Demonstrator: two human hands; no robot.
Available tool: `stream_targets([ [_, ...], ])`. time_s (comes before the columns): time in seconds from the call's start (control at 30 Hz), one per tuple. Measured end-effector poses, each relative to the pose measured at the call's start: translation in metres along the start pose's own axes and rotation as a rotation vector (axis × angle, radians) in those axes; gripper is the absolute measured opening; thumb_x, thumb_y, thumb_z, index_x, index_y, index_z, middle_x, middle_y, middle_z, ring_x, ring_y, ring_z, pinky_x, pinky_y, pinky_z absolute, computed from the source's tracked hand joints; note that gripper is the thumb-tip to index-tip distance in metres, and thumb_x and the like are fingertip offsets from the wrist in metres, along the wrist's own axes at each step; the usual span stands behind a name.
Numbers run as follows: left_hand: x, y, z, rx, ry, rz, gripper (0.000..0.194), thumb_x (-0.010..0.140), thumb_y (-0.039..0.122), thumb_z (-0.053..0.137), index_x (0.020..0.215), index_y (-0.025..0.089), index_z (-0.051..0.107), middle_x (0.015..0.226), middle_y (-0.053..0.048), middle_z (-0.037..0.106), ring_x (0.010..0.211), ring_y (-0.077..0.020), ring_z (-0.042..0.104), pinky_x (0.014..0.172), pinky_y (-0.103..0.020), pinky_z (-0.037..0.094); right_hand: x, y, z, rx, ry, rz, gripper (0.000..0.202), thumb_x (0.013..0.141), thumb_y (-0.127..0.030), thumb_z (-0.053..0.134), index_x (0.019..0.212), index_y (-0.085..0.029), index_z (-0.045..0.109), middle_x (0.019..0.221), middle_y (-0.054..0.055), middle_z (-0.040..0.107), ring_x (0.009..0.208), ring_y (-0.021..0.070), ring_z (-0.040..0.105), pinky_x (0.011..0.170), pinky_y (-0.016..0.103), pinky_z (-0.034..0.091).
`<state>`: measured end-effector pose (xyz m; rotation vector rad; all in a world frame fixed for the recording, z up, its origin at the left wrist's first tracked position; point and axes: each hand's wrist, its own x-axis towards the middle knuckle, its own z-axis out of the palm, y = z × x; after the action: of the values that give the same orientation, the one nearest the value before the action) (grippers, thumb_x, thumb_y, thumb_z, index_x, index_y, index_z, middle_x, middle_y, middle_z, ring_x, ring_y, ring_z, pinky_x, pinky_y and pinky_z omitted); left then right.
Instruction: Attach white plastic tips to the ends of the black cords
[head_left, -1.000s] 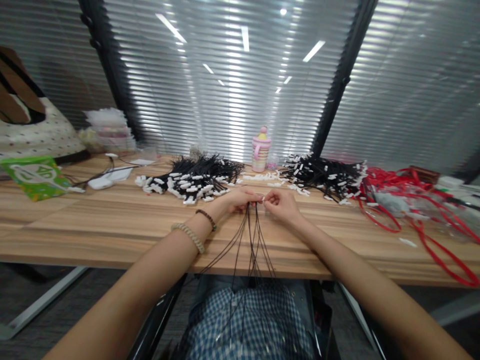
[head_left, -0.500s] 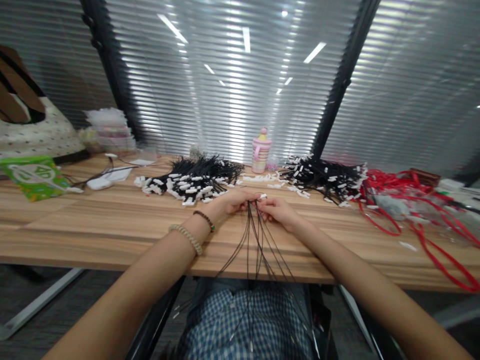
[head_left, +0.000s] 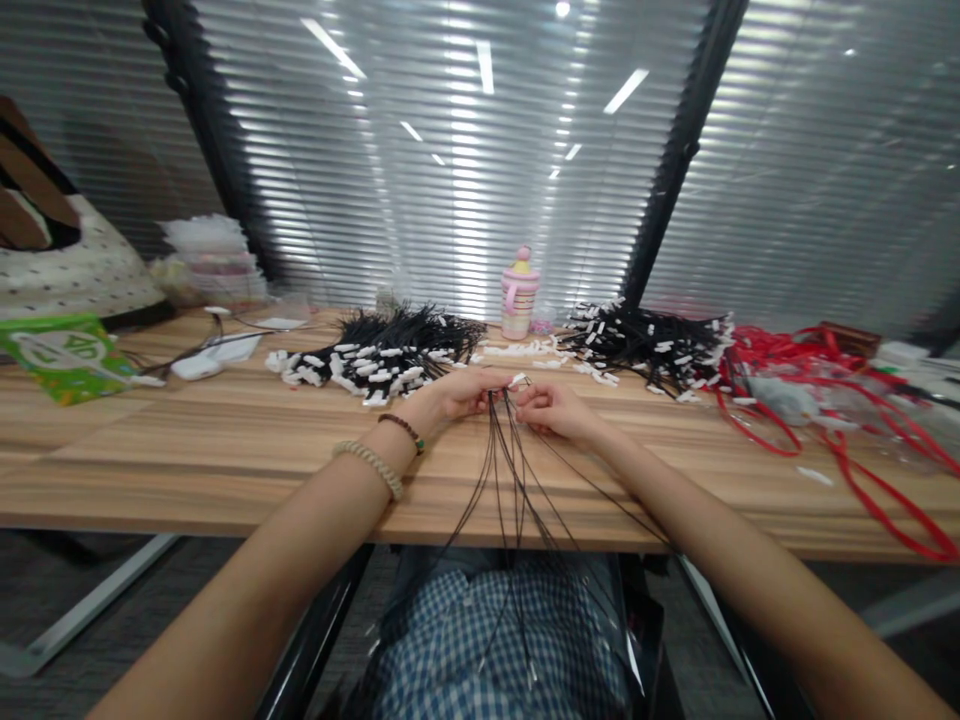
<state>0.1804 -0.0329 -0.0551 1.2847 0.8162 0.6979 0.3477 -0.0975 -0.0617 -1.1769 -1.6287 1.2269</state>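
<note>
Thin black cords (head_left: 517, 480) fan downward from my left hand (head_left: 474, 392), whose fingers are closed on their upper ends. A small white piece (head_left: 519, 381) shows at the fingertips, between the two hands. Just to its right, my right hand (head_left: 551, 410) pinches a single dark cord that runs off toward the lower right. Behind my left hand lies a pile of black cords with white ends (head_left: 382, 360). A second such pile (head_left: 649, 345) lies behind and to the right of my right hand.
A pink cup (head_left: 519, 300) stands at the back of the wooden table (head_left: 225, 460), with white pieces (head_left: 525, 350) before it. Red straps (head_left: 787, 375) and clear bags lie at the right. A green packet (head_left: 71, 360), white device (head_left: 197, 366) and dotted bag (head_left: 90, 265) are at the left.
My right hand has moved slightly away from my left, and one cord now stretches out to the lower right, apart from the others. My left hand still holds the bunch.
</note>
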Motion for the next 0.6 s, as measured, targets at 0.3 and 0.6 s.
stream_targets([
  [0.3, 0.001, 0.0, -0.002, 0.029, -0.014, -0.035, 0.03, 0.052, 0.034, 0.078, 0.068, 0.014, 0.062, 0.056, 0.004, 0.053, 0.047, -0.0021, 0.039, 0.043, -0.017, 0.022, -0.003, -0.006, -0.017, -0.021, -0.249, -0.139, 0.014, 0.065, -0.02, 0.061, 0.078, -0.014, 0.059, 0.059, -0.002, 0.056, 0.046, 0.0059, 0.046, 0.043, 0.018, 0.035],
  [0.6, -0.001, 0.003, 0.002, 0.061, 0.024, -0.053, 0.032, 0.051, 0.033, 0.078, 0.072, 0.013, 0.063, 0.059, 0.003, 0.053, 0.047, -0.0013, 0.036, 0.041, -0.016, 0.016, -0.015, -0.024, -0.042, 0.238, -0.113, -0.304, 0.024, 0.063, -0.027, 0.066, 0.084, -0.015, 0.068, 0.076, 0.006, 0.065, 0.055, 0.0093, 0.052, 0.055, 0.025, 0.043],
])
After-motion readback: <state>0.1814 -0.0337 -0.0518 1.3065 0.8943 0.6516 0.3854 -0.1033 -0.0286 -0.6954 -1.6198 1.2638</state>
